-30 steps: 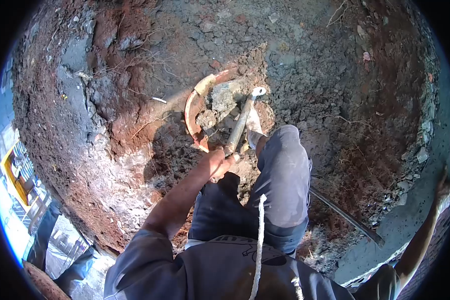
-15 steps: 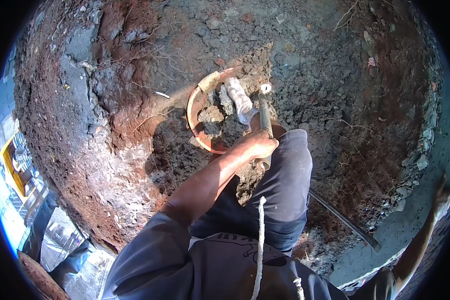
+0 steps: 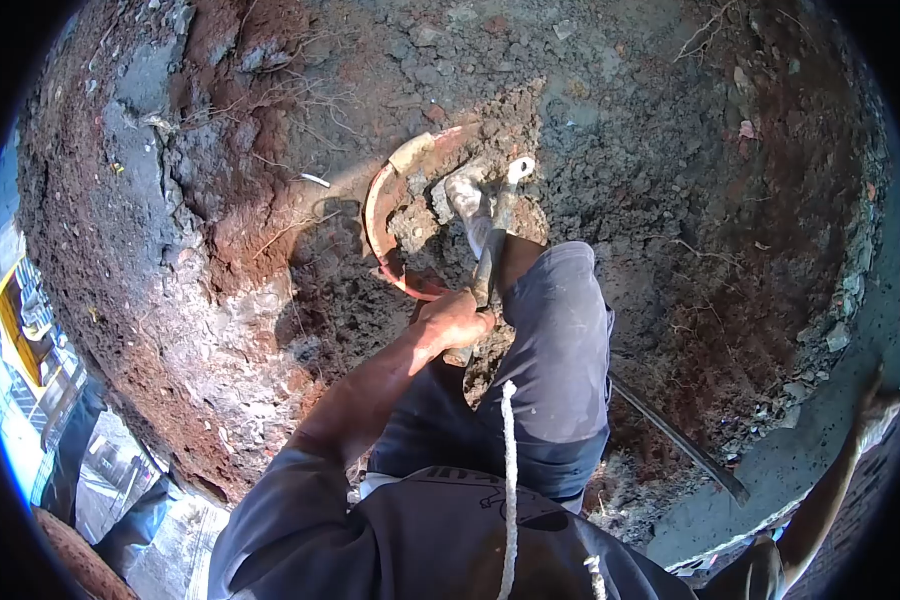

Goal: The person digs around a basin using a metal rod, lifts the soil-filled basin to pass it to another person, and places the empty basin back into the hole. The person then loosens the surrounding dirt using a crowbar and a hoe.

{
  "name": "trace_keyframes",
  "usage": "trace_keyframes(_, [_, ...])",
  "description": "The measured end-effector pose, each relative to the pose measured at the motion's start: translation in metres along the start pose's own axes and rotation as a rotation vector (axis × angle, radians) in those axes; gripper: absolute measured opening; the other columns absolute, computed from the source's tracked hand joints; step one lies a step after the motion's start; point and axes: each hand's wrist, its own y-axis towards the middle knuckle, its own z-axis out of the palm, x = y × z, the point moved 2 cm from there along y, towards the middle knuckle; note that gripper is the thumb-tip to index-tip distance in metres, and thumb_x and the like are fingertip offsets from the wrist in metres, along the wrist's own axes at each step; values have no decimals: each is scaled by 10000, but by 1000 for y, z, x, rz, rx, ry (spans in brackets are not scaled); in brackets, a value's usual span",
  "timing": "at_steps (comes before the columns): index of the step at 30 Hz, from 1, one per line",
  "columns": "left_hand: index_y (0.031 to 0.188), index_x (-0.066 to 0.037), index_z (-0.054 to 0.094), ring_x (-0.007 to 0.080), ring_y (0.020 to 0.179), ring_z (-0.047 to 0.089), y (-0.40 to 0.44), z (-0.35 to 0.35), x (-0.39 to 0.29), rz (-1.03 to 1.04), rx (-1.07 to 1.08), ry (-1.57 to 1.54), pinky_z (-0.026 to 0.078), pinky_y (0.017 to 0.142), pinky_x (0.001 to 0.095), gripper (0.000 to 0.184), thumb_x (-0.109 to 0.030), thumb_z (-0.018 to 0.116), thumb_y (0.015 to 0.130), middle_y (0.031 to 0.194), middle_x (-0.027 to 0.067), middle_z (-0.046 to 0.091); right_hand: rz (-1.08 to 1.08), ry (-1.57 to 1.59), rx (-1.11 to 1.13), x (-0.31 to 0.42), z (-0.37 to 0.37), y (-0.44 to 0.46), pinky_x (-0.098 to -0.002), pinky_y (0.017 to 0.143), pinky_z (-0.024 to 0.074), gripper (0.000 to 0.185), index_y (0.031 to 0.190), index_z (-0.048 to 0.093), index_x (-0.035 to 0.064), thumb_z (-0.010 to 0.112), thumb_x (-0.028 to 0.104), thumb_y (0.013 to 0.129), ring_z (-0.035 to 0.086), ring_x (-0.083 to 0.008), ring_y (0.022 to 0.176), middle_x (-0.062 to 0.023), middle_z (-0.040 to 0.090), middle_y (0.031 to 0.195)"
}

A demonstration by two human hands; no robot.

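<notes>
My left hand (image 3: pixel 455 322) is wrapped round a short, mud-coloured pole (image 3: pixel 490 255), which tilts up and right. Its upper end is pale with a dark spot like a hole; the lower end shows just below my fist. Beyond it lies a round orange-red pan (image 3: pixel 375 225) with clods of soil inside. A muddy shoe (image 3: pixel 467 190) on my foot is at the pan's right side, against the pole. Far to the right, my right hand (image 3: pixel 878 408) is at the edge of a grey ledge, thumb apart from the fingers; the fingertips are partly lost at the frame's edge.
Loose, rooty soil (image 3: pixel 630 150) surrounds me. A dark metal bar (image 3: pixel 680 435) slants across the ground right of my knee. The grey concrete ledge (image 3: pixel 710 520) runs along the right. A yellow frame (image 3: pixel 15 325) and dark sheeting (image 3: pixel 75 440) are at far left.
My left hand has moved down and left with the pole, which now tilts more to the right at its top. My right hand stays by the ledge.
</notes>
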Motion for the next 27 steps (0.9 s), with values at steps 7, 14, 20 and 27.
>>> trace_keyframes(7, [1035, 61, 609, 374, 976, 619, -13, -3, 17, 12, -51, 9, 485, 840, 413, 497, -384, 532, 826, 1002, 260, 636, 50, -50, 74, -13, 16, 2, -514, 823, 459, 928, 1158, 480, -89, 416, 755, 778, 550, -425, 1001, -293, 543, 1059])
trace_keyframes(14, [1061, 53, 604, 363, 996, 618, 18, 24, 37, -49, -40, 90, 488, 841, 415, 460, -316, 551, 790, 1023, 263, 628, 21, -26, 29, -5, 7, -2, -512, 823, 462, 927, 1141, 488, -99, 426, 752, 777, 542, -430, 1012, -296, 548, 1043])
trace_keyframes(20, [1047, 24, 608, 361, 1007, 606, -1, -15, -27, -12, 25, 34, 464, 850, 423, 457, -348, 547, 789, 1014, 247, 633, -24, 10, -37, -9, 12, -3, -507, 820, 467, 908, 1116, 493, -103, 449, 739, 778, 544, -435, 1011, -302, 547, 1056])
trace_keyframes(27, [1120, 30, 587, 319, 1025, 612, -4, -16, -55, -24, 46, 102, 466, 886, 389, 529, -403, 551, 819, 1069, 209, 634, -30, -18, -42, -6, 5, -6, -482, 812, 473, 877, 1094, 498, -99, 472, 720, 782, 556, -429, 982, -303, 556, 1029])
